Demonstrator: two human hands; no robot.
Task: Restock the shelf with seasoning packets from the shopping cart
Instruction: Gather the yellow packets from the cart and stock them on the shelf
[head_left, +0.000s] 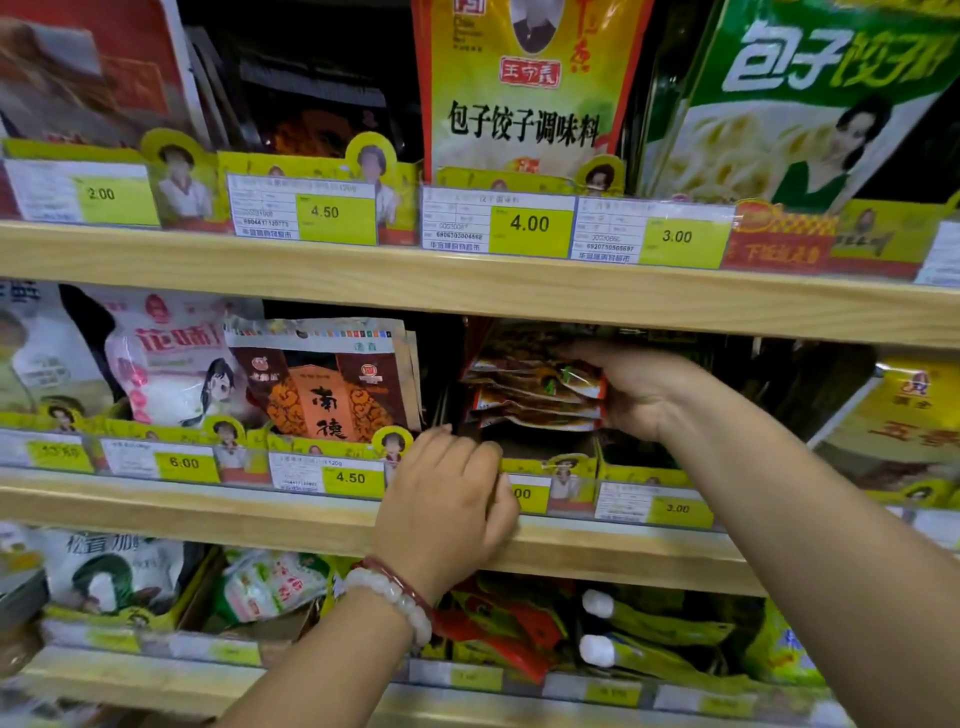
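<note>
Holding a stack of packets (535, 387) by its right end, the right hand (639, 389) keeps it inside the middle shelf (311, 514), in the dark slot right of the centre, above a low yellow tray (550, 460). The fingers curl over the top of the stack and the thumb seems to be under it, so this hand grips the packets. The stack lies almost flat and its free left end fans out a little; the single packets slide on each other.

I judge these packets to be light, thin and soft, with a smooth foil skin that is slippery. A stack like this bends and spreads easily, so it is better to pinch it across the whole thickness, close to one short end or at the middle, and to support the free end with the other hand. They do not look fragile, but the sealed edges can crease.

The left hand (447, 499) is at the front edge of the same shelf, just left of the tray, over a price tag. Its fingers are bent and touch the edge strip; I cannot tell if they hold something. A bead bracelet (389, 597) is on this wrist.

Left of the slot stand brown packets (332, 389), and further left a white bag (171, 364). The cart is not visible.
</note>
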